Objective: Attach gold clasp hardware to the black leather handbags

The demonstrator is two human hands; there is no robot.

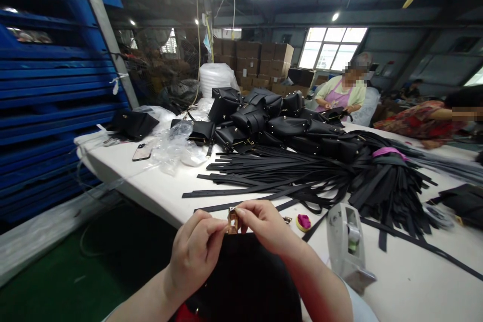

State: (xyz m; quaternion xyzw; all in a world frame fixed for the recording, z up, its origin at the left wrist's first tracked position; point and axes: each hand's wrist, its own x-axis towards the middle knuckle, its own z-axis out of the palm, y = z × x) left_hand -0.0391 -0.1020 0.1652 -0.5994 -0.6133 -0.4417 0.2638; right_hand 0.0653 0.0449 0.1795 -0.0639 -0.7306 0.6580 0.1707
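A small gold metal buckle is pinched between my two hands, just over the table's near edge. My left hand grips its left side with thumb and forefinger. On the other side, my right hand closes its fingers on the upper right part of the buckle. Below lies a black bag in my lap, with small gold fittings. Long black straps are spread in a pile on the white table beyond my hands.
A tape dispenser stands to the right, near a magenta and yellow roll. Black bags are heaped at the back. A phone and clear plastic bags lie left. Two co-workers, one in a pink apron, work across the table.
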